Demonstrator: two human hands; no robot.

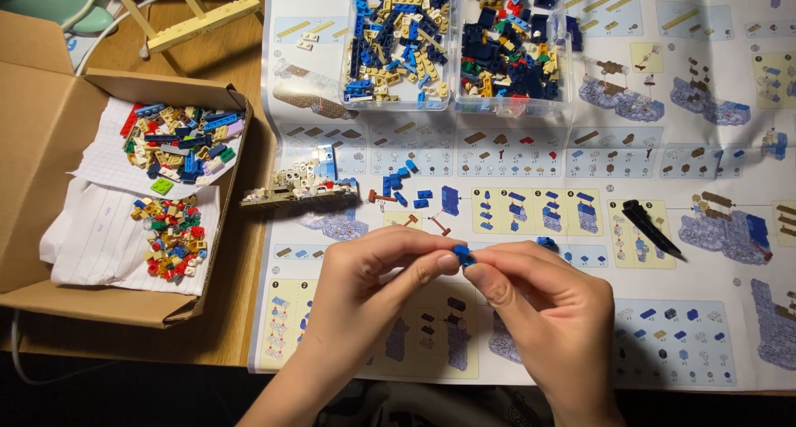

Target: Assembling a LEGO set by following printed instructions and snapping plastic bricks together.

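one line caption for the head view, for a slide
Both hands, left hand and right hand, pinch a small blue brick over the instruction sheet.

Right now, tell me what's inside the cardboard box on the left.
Inside the cardboard box lie two sheets of paper, each holding a pile of mixed coloured bricks. The paper covers the box floor beneath.

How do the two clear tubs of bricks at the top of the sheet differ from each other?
The left tub holds mostly bright blue and tan bricks; the right tub holds mainly dark navy ones with scattered red, green and yellow. The left tub's bricks look paler overall, the right tub's darker and more mixed. Both are clear, stand side by side on the instruction sheet, and lie beyond the left hand and right hand, which pinch a small blue brick.
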